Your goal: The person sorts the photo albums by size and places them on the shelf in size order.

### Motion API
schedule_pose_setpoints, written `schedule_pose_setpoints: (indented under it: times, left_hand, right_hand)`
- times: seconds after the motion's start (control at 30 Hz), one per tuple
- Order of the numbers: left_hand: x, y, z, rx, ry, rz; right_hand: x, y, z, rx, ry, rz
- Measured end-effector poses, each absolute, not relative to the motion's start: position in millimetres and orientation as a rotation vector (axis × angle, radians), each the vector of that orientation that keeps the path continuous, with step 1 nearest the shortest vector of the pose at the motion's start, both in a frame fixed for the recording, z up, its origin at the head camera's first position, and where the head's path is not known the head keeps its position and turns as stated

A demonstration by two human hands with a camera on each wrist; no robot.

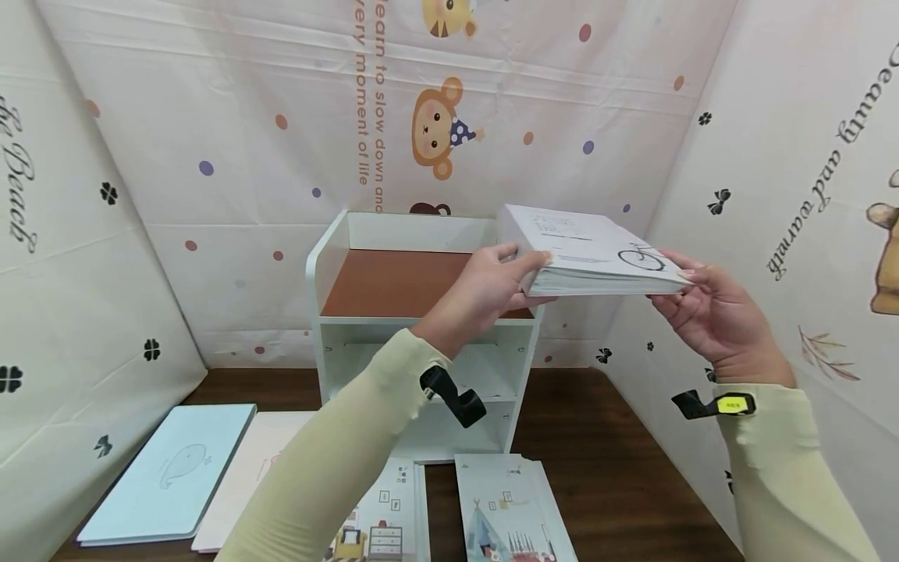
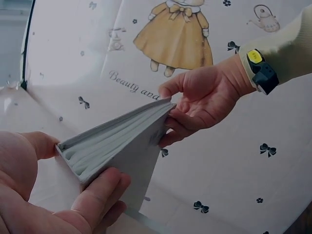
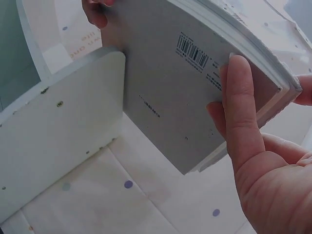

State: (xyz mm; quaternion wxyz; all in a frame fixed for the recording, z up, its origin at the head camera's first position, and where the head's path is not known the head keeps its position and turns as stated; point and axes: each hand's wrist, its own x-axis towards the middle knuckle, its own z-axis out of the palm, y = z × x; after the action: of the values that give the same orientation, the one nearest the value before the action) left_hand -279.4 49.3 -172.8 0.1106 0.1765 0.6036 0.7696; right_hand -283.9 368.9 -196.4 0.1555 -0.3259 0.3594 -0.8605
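Both hands hold a thick white book (image 1: 590, 238) with a bicycle drawn on its cover, raised level with the shelf's top at its right side. My left hand (image 1: 481, 293) grips the spine end, thumb on top and fingers below, as the left wrist view of the book (image 2: 134, 146) also shows. At the opposite corner my right hand (image 1: 723, 320) pinches the pages' edge. In the right wrist view the underside of the book (image 3: 156, 73) bears a barcode, and it overlaps the side panel of the white shelf (image 3: 73, 107).
A small white shelf (image 1: 523, 382) with a brown top board (image 1: 393, 277) stands at the back. Before it on the dark wooden table (image 1: 604, 468) lie a blue notebook (image 1: 175, 468), a pale pink one (image 1: 239, 468) and two illustrated books (image 1: 386, 507). Printed cloth walls surround the table.
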Motion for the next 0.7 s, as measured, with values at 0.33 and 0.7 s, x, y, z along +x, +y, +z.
schedule_pose_setpoints:
  times: [0.33,0.7]
  left_hand:
    - [-276,31,-171,0.543,1.756,2.264]
    - [-280,11,-174,0.548,1.770,2.270]
  right_hand:
    - [-285,350,-197,-0.898,1.052,-2.532]
    - [-288,329,-197,-0.944,1.125,-2.498]
